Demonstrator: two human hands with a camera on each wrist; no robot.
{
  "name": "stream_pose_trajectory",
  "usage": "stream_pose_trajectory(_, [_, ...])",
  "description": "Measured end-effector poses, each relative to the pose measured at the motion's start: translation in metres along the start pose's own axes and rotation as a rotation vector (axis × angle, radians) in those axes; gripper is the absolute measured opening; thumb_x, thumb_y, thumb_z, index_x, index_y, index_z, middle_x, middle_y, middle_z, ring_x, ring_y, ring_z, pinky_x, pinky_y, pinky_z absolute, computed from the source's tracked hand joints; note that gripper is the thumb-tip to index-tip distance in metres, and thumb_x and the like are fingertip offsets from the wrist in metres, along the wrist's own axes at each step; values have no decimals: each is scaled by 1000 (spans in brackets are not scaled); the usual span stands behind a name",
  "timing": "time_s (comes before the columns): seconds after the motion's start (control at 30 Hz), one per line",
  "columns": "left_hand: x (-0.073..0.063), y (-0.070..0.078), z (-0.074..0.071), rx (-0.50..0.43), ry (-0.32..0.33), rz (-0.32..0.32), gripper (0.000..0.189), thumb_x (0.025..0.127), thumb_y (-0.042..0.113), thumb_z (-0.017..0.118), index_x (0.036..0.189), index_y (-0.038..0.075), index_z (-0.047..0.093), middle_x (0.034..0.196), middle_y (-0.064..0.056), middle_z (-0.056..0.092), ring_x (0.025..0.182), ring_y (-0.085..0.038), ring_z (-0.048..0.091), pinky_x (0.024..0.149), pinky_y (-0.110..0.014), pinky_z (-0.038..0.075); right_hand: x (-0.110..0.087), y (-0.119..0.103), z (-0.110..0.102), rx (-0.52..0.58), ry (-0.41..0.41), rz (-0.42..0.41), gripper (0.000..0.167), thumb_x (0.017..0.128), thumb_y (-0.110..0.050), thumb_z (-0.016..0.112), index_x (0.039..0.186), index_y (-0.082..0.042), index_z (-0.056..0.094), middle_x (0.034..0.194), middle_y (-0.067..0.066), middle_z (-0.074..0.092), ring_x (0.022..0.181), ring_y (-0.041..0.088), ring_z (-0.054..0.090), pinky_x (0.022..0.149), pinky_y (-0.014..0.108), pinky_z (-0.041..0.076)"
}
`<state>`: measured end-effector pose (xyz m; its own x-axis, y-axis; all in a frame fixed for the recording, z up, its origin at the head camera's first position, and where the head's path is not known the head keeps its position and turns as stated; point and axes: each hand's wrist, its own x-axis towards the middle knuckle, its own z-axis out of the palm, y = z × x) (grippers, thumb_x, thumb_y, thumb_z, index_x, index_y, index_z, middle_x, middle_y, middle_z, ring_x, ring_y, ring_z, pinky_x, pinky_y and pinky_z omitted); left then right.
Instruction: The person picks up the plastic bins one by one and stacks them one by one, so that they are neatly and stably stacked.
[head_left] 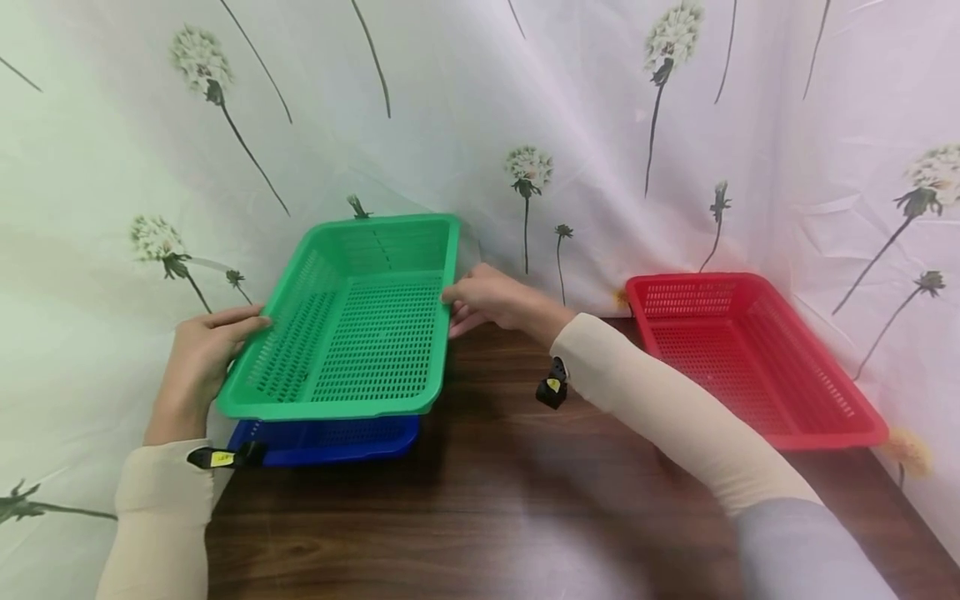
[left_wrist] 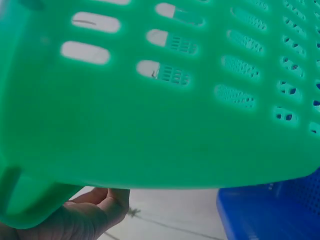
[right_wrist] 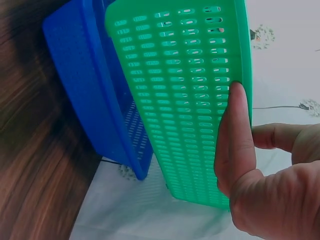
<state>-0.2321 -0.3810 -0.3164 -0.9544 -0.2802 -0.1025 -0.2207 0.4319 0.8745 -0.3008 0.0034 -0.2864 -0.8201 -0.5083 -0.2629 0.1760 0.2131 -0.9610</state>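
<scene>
A green plastic basket (head_left: 378, 333) with slotted walls hangs tilted above a blue basket (head_left: 337, 442) at the left of the table. My left hand (head_left: 206, 354) grips the green basket's left rim, thumb on top. On the opposite rim my right hand (head_left: 495, 300) pinches the edge; in the right wrist view its fingers (right_wrist: 237, 135) lie along the outer slotted wall with the thumb over the rim. Most of the blue basket is hidden beneath the green one in the head view; its side (right_wrist: 80, 75) shows in the right wrist view.
A red basket (head_left: 825, 367) stands at the right of the dark wooden table (head_left: 480, 517). Behind and at both sides hangs a white cloth (head_left: 465, 100) printed with dandelions. My right forearm reaches across in front of the red basket.
</scene>
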Motion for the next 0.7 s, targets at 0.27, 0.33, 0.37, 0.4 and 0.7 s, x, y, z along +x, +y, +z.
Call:
stream_pose_trajectory(0.27, [0,-8,-13,67,17,-44,75,104,53,63,163,10,44,177,-15,22,157,-35,37,124,-45,43,8,2,12,8,-41,-24,34,108,-4,56,134,18,60,107,25,74,77,24,76,80,34,67])
stream_pose_trajectory(0.33, [1,-10,-16,73,22,-47,76,103,54,63,162,10,44,177,-16,23,142,-25,52,114,-33,52,9,2,15,7,-47,-30,33,108,-4,55,133,17,60,108,26,74,77,24,76,81,34,67])
stream_pose_trajectory(0.37, [1,-11,-17,71,24,-48,76,103,53,64,162,10,45,176,-17,24,133,-19,57,107,-27,56,9,2,15,2,-49,-34,33,108,-4,55,132,17,60,108,26,74,78,24,76,81,34,67])
stream_pose_trajectory(0.4, [1,-11,-18,68,27,-49,76,103,53,64,162,10,45,176,-18,24,124,-12,58,99,-22,58,9,2,16,-1,-51,-37,32,109,-4,55,132,17,60,108,26,74,78,24,75,81,34,67])
stream_pose_trajectory(0.7, [2,-19,-26,53,25,-87,74,105,50,63,163,9,42,178,-15,17,162,-39,26,112,-26,53,17,4,26,-1,-71,-27,31,109,-4,55,131,18,61,101,23,73,75,23,75,81,34,67])
